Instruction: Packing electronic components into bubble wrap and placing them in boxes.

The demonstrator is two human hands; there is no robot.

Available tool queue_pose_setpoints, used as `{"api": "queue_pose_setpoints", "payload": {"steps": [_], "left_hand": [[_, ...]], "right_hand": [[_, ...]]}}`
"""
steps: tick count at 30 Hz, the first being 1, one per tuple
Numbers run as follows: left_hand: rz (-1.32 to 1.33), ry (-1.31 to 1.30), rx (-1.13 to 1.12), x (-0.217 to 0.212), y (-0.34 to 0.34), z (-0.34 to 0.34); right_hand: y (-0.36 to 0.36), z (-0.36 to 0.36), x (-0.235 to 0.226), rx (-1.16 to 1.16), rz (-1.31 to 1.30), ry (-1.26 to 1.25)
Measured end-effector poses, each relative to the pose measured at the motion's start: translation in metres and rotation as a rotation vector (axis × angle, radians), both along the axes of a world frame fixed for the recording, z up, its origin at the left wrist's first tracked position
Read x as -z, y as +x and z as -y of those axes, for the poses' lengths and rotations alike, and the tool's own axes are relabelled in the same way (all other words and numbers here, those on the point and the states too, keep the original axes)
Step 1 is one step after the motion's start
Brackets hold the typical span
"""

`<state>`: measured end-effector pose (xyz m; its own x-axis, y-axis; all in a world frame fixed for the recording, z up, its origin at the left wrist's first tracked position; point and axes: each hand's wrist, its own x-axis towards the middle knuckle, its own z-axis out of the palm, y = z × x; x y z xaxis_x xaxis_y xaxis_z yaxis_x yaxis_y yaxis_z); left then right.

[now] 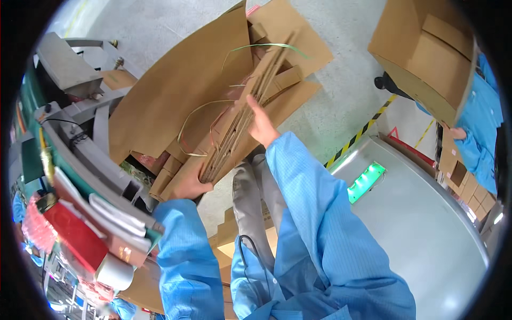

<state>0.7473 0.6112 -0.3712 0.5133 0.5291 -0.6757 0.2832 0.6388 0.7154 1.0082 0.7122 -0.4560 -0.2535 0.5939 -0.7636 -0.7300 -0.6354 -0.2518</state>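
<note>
A stack of flattened cardboard (234, 132) slants up and to the right in front of me, its layered edges facing up. At its near end my left hand (186, 184) is closed round the stack. Farther along, my right hand (261, 124) grips the same stack from the right side, thumb on the top edges. Thin loose straps, one of them green (266, 46), loop over and beside the stack. Behind it stands a large open cardboard box (181, 80) with its flaps spread, and cardboard pieces lie inside it.
At left is a workbench (80, 144) with a red box (76, 236) and a white roll (114, 273). A pale cabinet (410, 213) with a lit green panel (366, 182) stands at right. Beyond it, a person in a blue sleeve (480, 154) holds an open carton (421, 53).
</note>
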Motion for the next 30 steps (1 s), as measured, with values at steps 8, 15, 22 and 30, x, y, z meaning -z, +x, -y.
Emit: {"api": "queue_pose_setpoints", "payload": {"steps": [8,15,22,30], "left_hand": [[-0.091,-0.37,-0.012,-0.171,0.039,0.1],[-0.087,-0.666,-0.141,-0.342,0.05,0.12],[-0.122,-0.572,-0.038,-0.413,0.034,0.172],[-0.052,-0.533,0.053,-0.467,0.077,0.147]], "right_hand": [[0.035,0.031,-0.124,-0.293,-0.246,-0.245],[0.022,0.055,-0.142,-0.577,-0.041,-0.116],[0.025,0.098,-0.245,-0.467,-0.016,-0.087],[0.105,0.071,-0.39,-0.255,0.058,-0.016]]}}
